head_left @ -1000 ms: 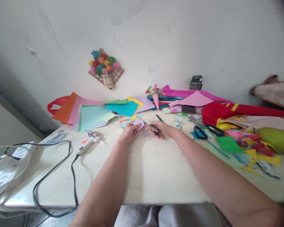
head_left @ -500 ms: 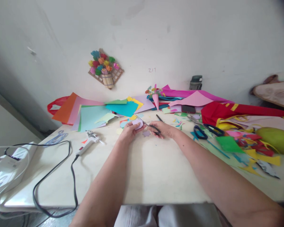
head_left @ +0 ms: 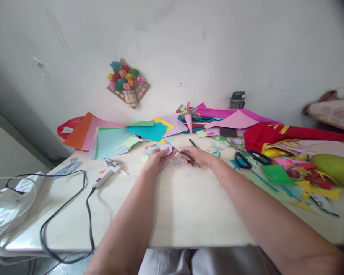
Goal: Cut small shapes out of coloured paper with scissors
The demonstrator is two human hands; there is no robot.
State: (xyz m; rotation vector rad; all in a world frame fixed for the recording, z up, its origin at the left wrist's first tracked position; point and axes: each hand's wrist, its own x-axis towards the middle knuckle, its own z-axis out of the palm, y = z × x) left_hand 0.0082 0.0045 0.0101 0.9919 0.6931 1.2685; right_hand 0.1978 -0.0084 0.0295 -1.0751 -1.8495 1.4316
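Left hand (head_left: 157,158) pinching lilac paper (head_left: 166,148), right hand (head_left: 197,155) with fingers curled round scissors (head_left: 175,148), loops partly hidden, blade-paper contact unclear, power strip (head_left: 1,219) cut off at left.

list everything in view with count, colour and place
paper piece: one, lilac, centre
held scissors: one pair, dark-handled, centre
other scissors: one pair, blue-handled, right
sheets: several, mixed colours, back
scraps: many, mixed colours, right
paper cone: one, pink, back
thin stick: one, black, centre
glue gun: one, white, left
power strip: one, white, far left
bottle: one, dark, back
flower decoration: one, multicoloured, upper left
cloth: one, red-yellow, right
rounded object: one, green, right edge
table: one, cream, foreground
wall: one, whitish, background
left hand: one, bare, centre
right hand: one, bare, centre
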